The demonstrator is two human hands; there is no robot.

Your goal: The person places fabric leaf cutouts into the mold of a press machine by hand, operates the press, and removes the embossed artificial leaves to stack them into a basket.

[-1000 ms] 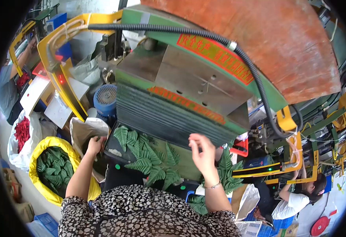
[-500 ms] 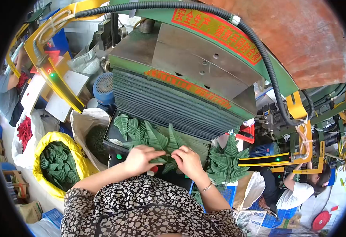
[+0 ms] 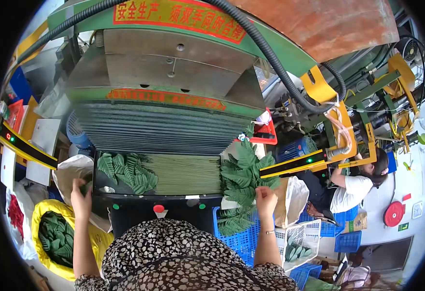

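My left hand [image 3: 81,198] is closed over the mouth of a white sack [image 3: 72,167], left of the press bed. Dark green shows by its fingers; I cannot make out what they hold. My right hand [image 3: 266,201] is pinched at the right edge of a pile of green artificial fern leaves [image 3: 241,177], apparently on a leaf; the fingertips are partly hidden. Between the hands lies the press bed [image 3: 188,174], covered with fine pale-green ridges. More fern leaves [image 3: 130,172] rest on its left end, below the ribbed upper plate [image 3: 154,128].
Black-and-yellow sensor bars [image 3: 290,165] flank the press. Red and green buttons [image 3: 159,208] line its front. A yellow sack [image 3: 56,237] of leaves stands left; blue crates [image 3: 244,242] and a white basket [image 3: 302,247] stand right. A co-worker [image 3: 350,191] sits farther right.
My hands have parted from the leaves at mid-bed, left hand to the white sack, right hand to the leaf pile. Leaves no longer cover the middle of the bed. The view has shifted right.
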